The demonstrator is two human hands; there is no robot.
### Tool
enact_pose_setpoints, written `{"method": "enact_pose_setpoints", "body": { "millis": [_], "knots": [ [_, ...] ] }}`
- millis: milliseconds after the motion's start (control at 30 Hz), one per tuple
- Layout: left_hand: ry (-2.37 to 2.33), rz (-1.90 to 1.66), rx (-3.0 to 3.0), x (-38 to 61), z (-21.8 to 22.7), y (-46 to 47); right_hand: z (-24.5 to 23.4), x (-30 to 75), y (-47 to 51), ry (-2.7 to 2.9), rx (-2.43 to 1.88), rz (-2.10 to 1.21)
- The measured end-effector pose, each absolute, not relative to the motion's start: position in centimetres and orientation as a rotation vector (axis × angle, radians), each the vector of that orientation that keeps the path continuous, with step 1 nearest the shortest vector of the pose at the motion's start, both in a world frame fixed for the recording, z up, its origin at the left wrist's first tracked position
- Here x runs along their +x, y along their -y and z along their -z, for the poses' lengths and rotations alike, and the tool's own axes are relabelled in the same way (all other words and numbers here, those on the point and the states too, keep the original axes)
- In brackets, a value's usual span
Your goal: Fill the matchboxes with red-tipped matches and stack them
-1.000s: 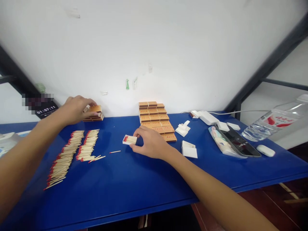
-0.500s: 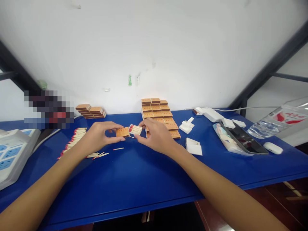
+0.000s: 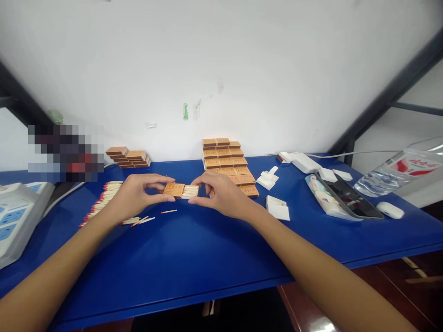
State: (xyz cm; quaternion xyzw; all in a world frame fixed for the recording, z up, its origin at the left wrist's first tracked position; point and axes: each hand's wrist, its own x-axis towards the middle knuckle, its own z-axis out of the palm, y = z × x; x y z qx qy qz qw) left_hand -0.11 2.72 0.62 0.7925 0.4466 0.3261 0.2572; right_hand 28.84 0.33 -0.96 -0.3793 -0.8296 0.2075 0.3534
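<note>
Over the blue table (image 3: pixel 194 258), my left hand (image 3: pixel 136 196) pinches an orange matchbox sleeve (image 3: pixel 174 189). My right hand (image 3: pixel 221 196) pinches a white tray of matches (image 3: pixel 190 191), whose left end sits partly inside the sleeve. Both are held just above the tabletop. A row of loose red-tipped matches (image 3: pixel 104 200) lies left of my left hand, and one stray match (image 3: pixel 169 211) lies below the sleeve.
A stepped stack of orange matchboxes (image 3: pixel 228 163) stands at the wall behind my right hand, a smaller pile (image 3: pixel 128 157) further left. White empty trays (image 3: pixel 278 210), a phone (image 3: pixel 346 198), a water bottle (image 3: pixel 398 175) and a white mouse (image 3: pixel 390 210) lie right. A power strip (image 3: pixel 17 221) is far left.
My left hand took a sleeve from the left pile and brought it to the middle. My right hand lifted the filled tray, and the tray has slid partly into the sleeve.
</note>
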Motion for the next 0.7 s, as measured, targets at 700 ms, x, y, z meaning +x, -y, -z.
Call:
{"method": "enact_pose_setpoints", "body": {
  "millis": [700],
  "knots": [
    [-1.309, -1.087, 1.919, 2.5, -0.7, -0.1, 3.0, 26.1, 1.3, 2.098, -0.994, -0.551]
  ]
}}
